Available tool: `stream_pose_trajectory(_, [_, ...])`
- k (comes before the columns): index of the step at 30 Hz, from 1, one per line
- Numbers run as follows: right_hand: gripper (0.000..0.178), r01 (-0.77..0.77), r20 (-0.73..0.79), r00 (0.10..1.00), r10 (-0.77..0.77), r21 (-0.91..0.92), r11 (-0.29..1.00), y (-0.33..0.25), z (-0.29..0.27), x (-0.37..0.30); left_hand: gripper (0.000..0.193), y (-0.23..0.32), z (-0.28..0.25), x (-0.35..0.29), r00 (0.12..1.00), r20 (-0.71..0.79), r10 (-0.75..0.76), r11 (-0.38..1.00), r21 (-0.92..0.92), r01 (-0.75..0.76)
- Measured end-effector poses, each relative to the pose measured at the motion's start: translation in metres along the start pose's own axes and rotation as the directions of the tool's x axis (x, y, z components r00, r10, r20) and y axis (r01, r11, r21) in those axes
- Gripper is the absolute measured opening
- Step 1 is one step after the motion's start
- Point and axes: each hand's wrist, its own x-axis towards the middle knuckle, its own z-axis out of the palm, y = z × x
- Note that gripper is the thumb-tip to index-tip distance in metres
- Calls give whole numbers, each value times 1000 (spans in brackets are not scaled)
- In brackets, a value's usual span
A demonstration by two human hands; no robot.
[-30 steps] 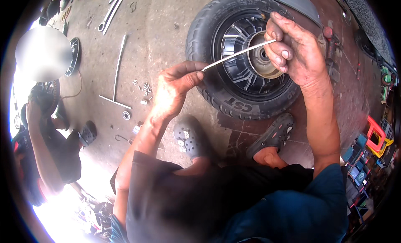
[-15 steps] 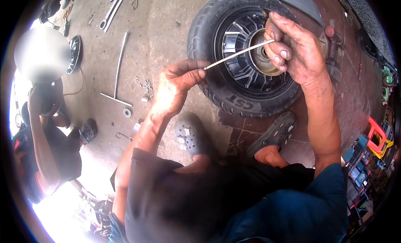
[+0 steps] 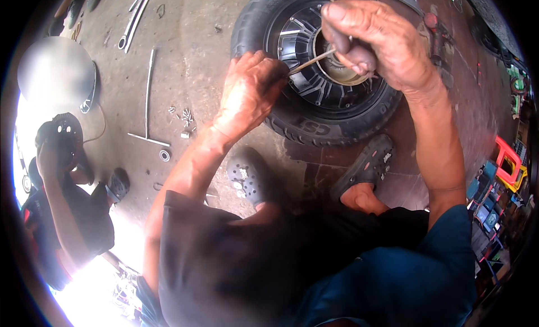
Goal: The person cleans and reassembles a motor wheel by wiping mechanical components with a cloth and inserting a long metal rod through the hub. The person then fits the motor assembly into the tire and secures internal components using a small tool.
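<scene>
A thin, pale straight rod (image 3: 313, 61) runs between my two hands, above the hub of a black wheel with a thick tyre (image 3: 331, 129). My left hand (image 3: 252, 86) is closed round the rod's left end, its back turned up and its fingertips hidden. At the other end, my right hand (image 3: 384, 43) pinches the rod with bent fingers, the thumb stretched over them. The wheel lies flat on the floor, with dark metal ribs and a round pale hub recess partly covered by my right hand. What kind of rod it is, I cannot make out.
Left of the wheel lie a T-handle wrench (image 3: 149, 96), a pile of small bolts (image 3: 187, 117), a ring-shaped part (image 3: 164, 155) and long spanners (image 3: 133, 23). A co-worker (image 3: 73, 203) is at the far left. A red jack-like tool (image 3: 433, 32) lies right of the wheel.
My left hand has rolled so its back faces up, covering more of the rod. My right hand has tilted and moved left. The view has shifted slightly.
</scene>
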Motion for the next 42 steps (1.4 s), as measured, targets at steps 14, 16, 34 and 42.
stream_pose_trajectory(14, [29, 40, 175, 984, 22, -339, 940, 21, 2, -8, 23, 1, 53, -6, 983, -158, 88, 949, 312, -35])
stream_pose_trajectory(16, [32, 11, 183, 982, 53, -333, 943, 18, 3, -6, 22, -1, 56, -7, 981, -171, 96, 947, 318, -37])
stream_pose_trajectory(34, [28, 140, 51, 990, -131, -442, 886, 46, 21, -8, 13, -33, 61, -23, 996, -90, -7, 910, 412, 43])
stream_pose_trajectory(42, [28, -19, -121, 992, -19, -300, 954, 43, 30, -20, 12, -4, 49, -6, 1000, 5, 2, 935, 356, -4])
